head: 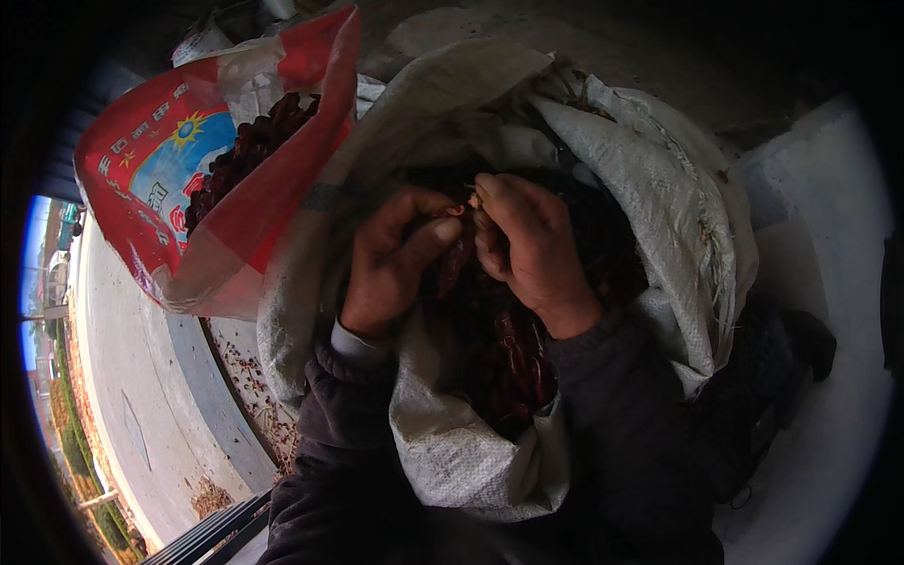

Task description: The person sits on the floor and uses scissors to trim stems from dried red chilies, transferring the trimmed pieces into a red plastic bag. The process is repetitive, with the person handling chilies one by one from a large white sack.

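Note:
Over an open white woven sack point(459, 452) of dark red dried chili peppers point(519, 353), both my hands are raised close together. My left hand point(399, 258) pinches the end of one dried chili pepper point(455, 265), whose body hangs below the fingers. Between the thumb and fingers of my right hand point(530, 244) is a small pale stem piece point(475, 200), just right of that pepper's end. A narrow gap parts the fingertips of the two hands. Shadow hides much of the sack's inside.
A red printed plastic sack point(296, 159) with dark red contents stands at the upper left. Another white woven sack point(635, 155) curves around the right side. Small debris point(251, 374) lies on the floor at the left, near a dark edge and pale paving.

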`<state>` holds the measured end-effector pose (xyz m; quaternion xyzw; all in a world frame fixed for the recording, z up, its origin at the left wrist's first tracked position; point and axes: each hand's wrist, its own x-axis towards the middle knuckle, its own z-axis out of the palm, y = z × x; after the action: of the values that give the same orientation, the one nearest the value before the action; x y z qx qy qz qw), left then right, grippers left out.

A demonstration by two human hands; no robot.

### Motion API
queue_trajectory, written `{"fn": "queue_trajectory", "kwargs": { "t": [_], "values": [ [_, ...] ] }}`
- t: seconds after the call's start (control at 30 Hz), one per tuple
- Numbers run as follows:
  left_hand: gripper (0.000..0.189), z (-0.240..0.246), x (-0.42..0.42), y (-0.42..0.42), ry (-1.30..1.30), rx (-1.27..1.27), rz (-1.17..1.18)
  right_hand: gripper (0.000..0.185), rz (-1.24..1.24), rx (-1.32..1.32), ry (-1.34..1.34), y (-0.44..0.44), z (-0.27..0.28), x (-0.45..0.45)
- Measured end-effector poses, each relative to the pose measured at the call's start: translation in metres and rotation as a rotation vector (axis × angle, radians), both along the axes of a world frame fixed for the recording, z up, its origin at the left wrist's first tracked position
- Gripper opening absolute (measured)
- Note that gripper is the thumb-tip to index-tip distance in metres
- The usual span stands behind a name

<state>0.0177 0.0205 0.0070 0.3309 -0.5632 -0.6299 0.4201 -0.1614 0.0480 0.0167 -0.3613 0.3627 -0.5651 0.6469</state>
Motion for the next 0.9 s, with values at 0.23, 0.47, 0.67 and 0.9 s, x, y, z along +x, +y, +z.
{"fn": "queue_trajectory", "kwargs": {
  "t": [0.23, 0.47, 0.67, 0.9],
  "values": [
    [0.019, -0.007, 0.010, -0.022, 0.406, 0.101, 0.195, 0.026, -0.453, -0.226, -0.098, -0.014, 0.006, -0.048],
    [0.025, -0.003, 0.015, -0.024, 0.343, 0.123, 0.230, 0.010, -0.407, -0.788, 1.554, -0.021, -0.046, 0.005],
    [0.015, -0.007, 0.011, -0.028, 0.362, 0.054, 0.293, 0.012, -0.136, -0.665, 1.635, -0.015, -0.047, -0.004],
    [0.017, -0.012, 0.009, -0.031, 0.056, 0.052, 0.361, 0.012, -0.120, -0.554, 1.467, -0.007, -0.031, -0.008]
  ]
}}
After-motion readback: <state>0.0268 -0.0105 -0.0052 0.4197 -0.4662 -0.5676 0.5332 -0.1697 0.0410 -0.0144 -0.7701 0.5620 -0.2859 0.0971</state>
